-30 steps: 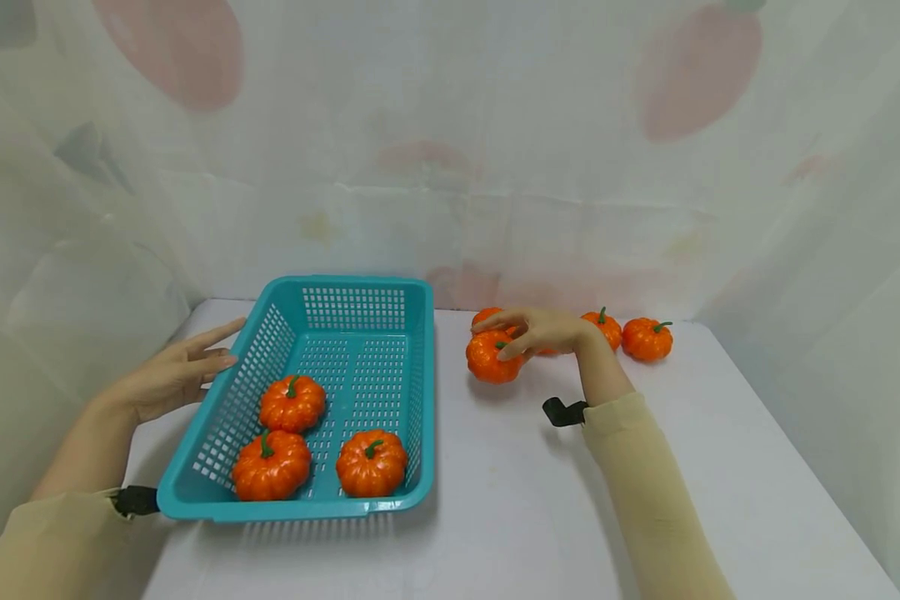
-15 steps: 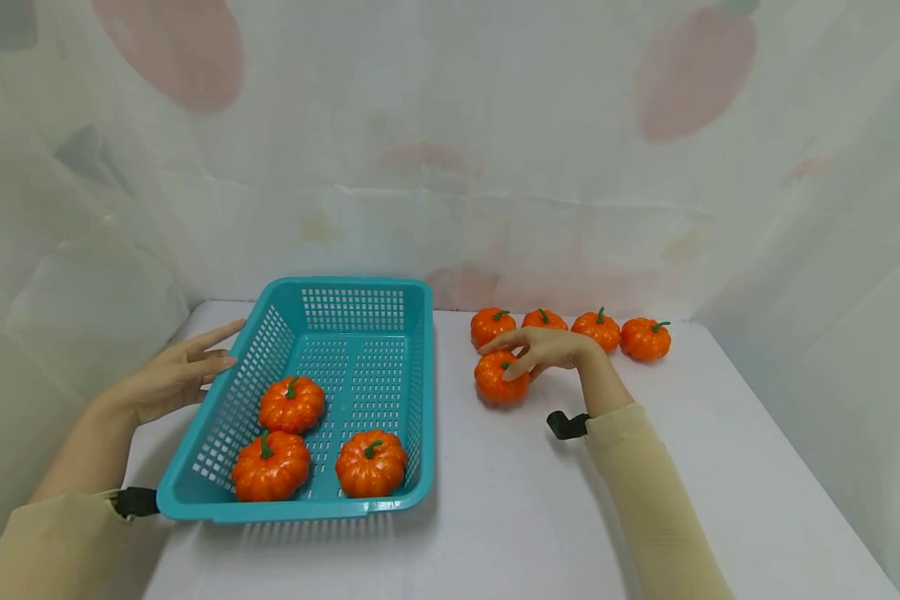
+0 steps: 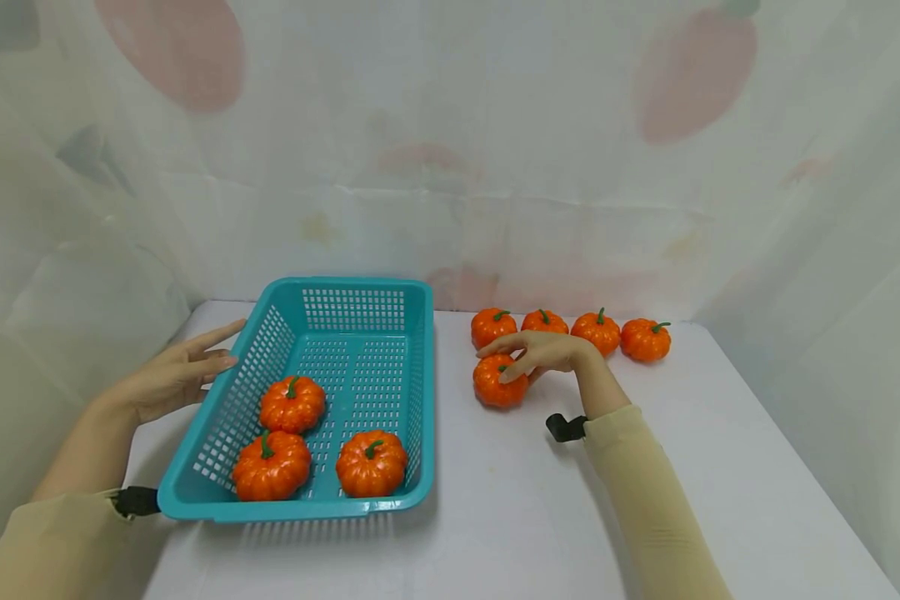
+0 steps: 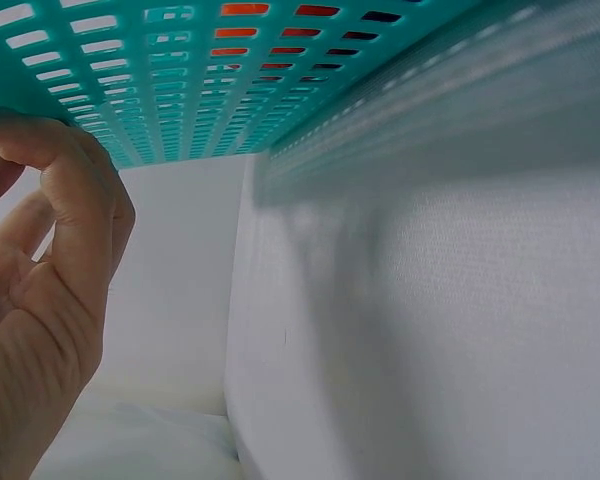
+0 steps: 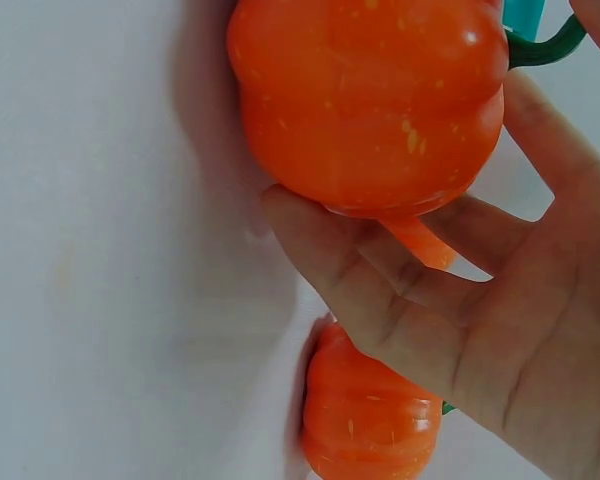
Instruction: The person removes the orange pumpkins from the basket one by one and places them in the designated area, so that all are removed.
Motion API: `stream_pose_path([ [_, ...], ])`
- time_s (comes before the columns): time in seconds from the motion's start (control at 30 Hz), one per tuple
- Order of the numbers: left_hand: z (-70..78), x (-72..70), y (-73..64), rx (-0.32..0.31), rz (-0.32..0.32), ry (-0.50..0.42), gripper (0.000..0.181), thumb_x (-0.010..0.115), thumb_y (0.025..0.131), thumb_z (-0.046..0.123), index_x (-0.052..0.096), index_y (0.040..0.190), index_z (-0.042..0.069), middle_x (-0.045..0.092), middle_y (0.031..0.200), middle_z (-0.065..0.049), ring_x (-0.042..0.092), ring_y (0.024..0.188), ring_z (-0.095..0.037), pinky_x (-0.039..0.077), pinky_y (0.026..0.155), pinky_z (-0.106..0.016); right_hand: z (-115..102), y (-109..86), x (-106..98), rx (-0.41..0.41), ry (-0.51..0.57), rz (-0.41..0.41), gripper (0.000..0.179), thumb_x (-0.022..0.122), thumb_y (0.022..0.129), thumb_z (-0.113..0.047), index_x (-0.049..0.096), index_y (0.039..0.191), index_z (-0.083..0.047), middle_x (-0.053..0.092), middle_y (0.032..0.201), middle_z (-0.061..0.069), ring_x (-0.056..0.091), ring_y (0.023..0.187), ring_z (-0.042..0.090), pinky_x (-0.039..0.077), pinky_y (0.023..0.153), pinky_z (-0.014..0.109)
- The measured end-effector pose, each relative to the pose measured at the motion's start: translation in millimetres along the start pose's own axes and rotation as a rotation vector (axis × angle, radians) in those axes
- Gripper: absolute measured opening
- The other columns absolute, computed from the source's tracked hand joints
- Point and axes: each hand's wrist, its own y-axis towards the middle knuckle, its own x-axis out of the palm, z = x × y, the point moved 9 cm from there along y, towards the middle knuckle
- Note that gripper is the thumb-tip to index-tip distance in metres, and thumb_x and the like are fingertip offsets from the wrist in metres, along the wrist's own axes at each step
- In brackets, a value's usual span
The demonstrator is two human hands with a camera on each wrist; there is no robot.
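My right hand (image 3: pixel 543 352) grips a small orange pumpkin (image 3: pixel 499 382) with a green stem, just in front of a back row of similar pumpkins. In the right wrist view, fingers (image 5: pixel 420 310) lie along the side of this pumpkin (image 5: pixel 370 100), which is at or very near the white tabletop. At the left, my left hand (image 3: pixel 167 379) touches the side rim of a turquoise plastic basket (image 3: pixel 296 510). In the left wrist view, a bent finger (image 4: pixel 75 190) meets the basket wall (image 4: pixel 210 100); its tip is hidden. Three pumpkins (image 3: pixel 270 467) sit inside the basket's near half.
Several pumpkins (image 3: pixel 598 332) stand in a row along the back of the white table (image 3: pixel 510 517); my right hand partly covers one (image 3: pixel 544 322). A pale patterned curtain (image 3: pixel 450 150) hangs behind the table and at both sides.
My right hand has brought the pumpkin down and slightly toward me, from raised in front of the back row to tabletop level. In the last half second it has barely shifted. My left hand stays still.
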Motion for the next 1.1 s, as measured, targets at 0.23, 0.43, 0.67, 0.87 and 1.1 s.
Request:
stream_pose_path([
  [0.23,1.1,0.2,0.2,0.008,0.001,0.001,0.071,0.044,0.106,0.019,-0.001,0.16,0.022,0.064,0.12,0.021,0.067,0.107,-0.006,0.059,0.087,-0.037,-1.1,-0.4,2.2,-0.012,0.009,-0.012,0.067,0.076,0.085,-0.027,0.049,0.145,-0.02,0.046,0.153,-0.003,0.044,0.136,0.026,0.057,0.089,0.04],
  [0.43,4.0,1.9,-0.5,0.01,0.002,0.004,0.071,0.044,0.106,0.019,-0.001,0.16,0.021,0.063,0.121,0.024,0.067,0.107,-0.006,0.059,0.087,-0.037,-2.5,-1.0,1.7,-0.029,0.001,-0.013,0.067,0.076,0.085,-0.026,0.049,0.146,-0.019,0.046,0.153,-0.003,0.044,0.136,0.027,0.057,0.087,0.039],
  [0.67,3.5,1.7,-0.1,0.01,0.0,0.002,0.07,0.043,0.106,0.019,0.0,0.16,0.022,0.062,0.122,0.025,0.067,0.107,-0.006,0.059,0.086,-0.036,-7.1,-4.9,-1.1,-0.027,-0.024,0.001,0.067,0.077,0.085,-0.027,0.05,0.145,-0.019,0.046,0.152,-0.002,0.038,0.143,0.029,0.054,0.094,0.041],
  [0.87,1.8,0.8,-0.5,0.008,0.003,0.0,0.07,0.043,0.106,0.019,0.0,0.16,0.022,0.062,0.122,0.025,0.068,0.106,-0.007,0.059,0.086,-0.037,-13.5,-8.8,-7.5,-0.042,-0.064,0.021,0.067,0.075,0.086,-0.029,0.048,0.146,-0.021,0.047,0.15,0.003,0.039,0.14,0.03,0.051,0.101,0.044],
  [1.1,1.2,0.7,-0.7,0.007,0.006,-0.003,0.07,0.043,0.106,0.018,0.0,0.16,0.022,0.061,0.122,0.026,0.068,0.106,-0.006,0.06,0.086,-0.038,-28.2,-18.4,-17.4,-0.102,-0.115,0.065,0.067,0.075,0.085,-0.031,0.049,0.146,-0.021,0.047,0.151,0.008,0.041,0.139,0.036,0.045,0.107,0.047],
])
